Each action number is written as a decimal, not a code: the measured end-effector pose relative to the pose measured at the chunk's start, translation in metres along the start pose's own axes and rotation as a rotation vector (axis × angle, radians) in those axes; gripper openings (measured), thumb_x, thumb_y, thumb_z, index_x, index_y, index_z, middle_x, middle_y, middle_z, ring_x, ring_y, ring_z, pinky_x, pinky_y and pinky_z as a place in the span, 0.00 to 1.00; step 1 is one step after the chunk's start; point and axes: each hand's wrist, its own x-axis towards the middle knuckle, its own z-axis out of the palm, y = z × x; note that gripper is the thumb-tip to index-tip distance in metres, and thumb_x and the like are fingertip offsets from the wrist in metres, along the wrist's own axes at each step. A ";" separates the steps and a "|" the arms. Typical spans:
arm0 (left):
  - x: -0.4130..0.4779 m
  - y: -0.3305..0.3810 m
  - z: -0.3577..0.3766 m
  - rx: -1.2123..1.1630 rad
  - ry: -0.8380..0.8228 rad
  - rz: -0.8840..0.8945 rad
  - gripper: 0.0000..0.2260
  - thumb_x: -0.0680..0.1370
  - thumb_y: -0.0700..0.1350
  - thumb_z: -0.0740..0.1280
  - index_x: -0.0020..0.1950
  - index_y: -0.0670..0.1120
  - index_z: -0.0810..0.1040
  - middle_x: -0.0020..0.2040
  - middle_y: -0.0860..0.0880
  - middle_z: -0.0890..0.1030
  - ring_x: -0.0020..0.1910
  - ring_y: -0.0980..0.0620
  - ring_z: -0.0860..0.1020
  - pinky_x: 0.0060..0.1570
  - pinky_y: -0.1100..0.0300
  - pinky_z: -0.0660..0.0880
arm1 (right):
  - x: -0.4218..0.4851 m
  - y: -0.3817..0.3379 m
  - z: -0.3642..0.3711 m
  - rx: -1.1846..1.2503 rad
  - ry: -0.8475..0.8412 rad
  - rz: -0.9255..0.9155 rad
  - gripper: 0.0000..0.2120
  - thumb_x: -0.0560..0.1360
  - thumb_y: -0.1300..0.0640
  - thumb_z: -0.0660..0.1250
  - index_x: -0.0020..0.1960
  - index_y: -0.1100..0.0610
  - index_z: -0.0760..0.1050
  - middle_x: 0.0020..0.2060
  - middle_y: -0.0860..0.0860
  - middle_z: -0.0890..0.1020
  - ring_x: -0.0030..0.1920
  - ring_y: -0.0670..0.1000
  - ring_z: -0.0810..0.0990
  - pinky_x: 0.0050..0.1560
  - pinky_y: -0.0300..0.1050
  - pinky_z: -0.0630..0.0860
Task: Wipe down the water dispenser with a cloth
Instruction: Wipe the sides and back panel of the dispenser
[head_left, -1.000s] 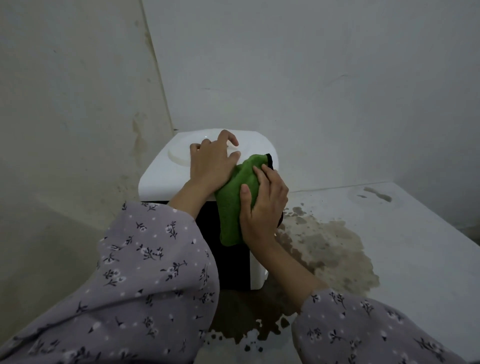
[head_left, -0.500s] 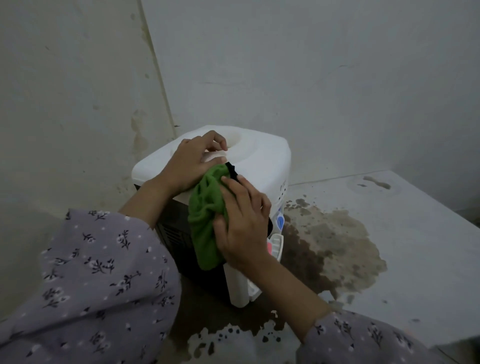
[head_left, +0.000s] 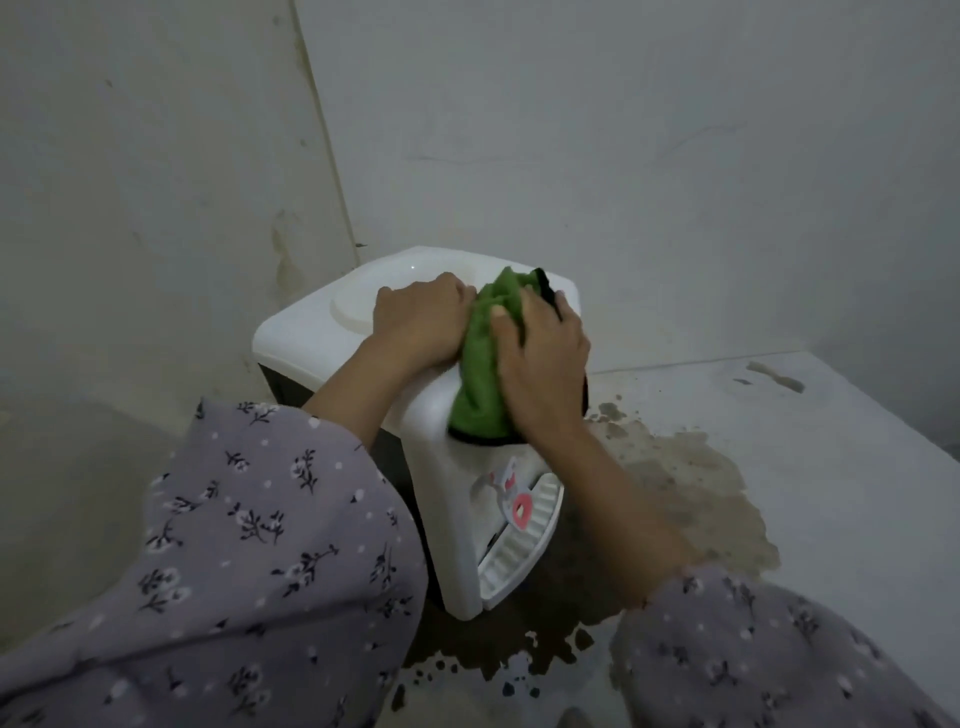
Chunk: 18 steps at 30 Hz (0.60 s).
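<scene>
Water dispenser (head_left: 306, 338) of smooth white plastic, boxy with rounded corners, on a stained counter (head_left: 831, 493). Fingers of the right hand (head_left: 545, 358) clutch the bunched green fleecy cloth (head_left: 480, 374) on its top front edge, higher than before. Fingers of the left hand (head_left: 421, 322) curl at the round recess; whether they grasp anything is indiscernible.

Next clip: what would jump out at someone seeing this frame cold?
The bright green cloth, held by the right hand against the front top edge of the white water dispenser, stands out in the dim corner. The left hand rests on the top beside it. A dark wet stain spreads over the surface around the dispenser's base.
</scene>
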 end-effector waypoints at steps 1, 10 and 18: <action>0.000 0.001 0.002 0.019 0.042 -0.016 0.18 0.82 0.52 0.48 0.62 0.49 0.72 0.51 0.45 0.80 0.51 0.44 0.75 0.51 0.53 0.62 | -0.010 -0.005 0.003 -0.046 -0.022 -0.028 0.34 0.71 0.36 0.47 0.65 0.56 0.70 0.63 0.55 0.74 0.70 0.57 0.62 0.69 0.56 0.59; -0.001 -0.001 -0.001 -0.092 0.068 0.008 0.20 0.79 0.62 0.51 0.62 0.53 0.73 0.56 0.47 0.79 0.54 0.46 0.75 0.46 0.56 0.66 | 0.038 0.055 -0.027 0.172 -0.026 -0.021 0.20 0.73 0.49 0.62 0.60 0.60 0.73 0.52 0.53 0.77 0.54 0.53 0.73 0.55 0.46 0.69; 0.014 -0.013 0.000 -0.293 0.006 0.114 0.14 0.77 0.62 0.57 0.52 0.59 0.78 0.47 0.56 0.81 0.47 0.54 0.77 0.48 0.54 0.73 | 0.003 0.056 0.002 0.262 0.228 -0.118 0.28 0.75 0.47 0.58 0.68 0.64 0.64 0.61 0.59 0.72 0.62 0.55 0.70 0.62 0.57 0.68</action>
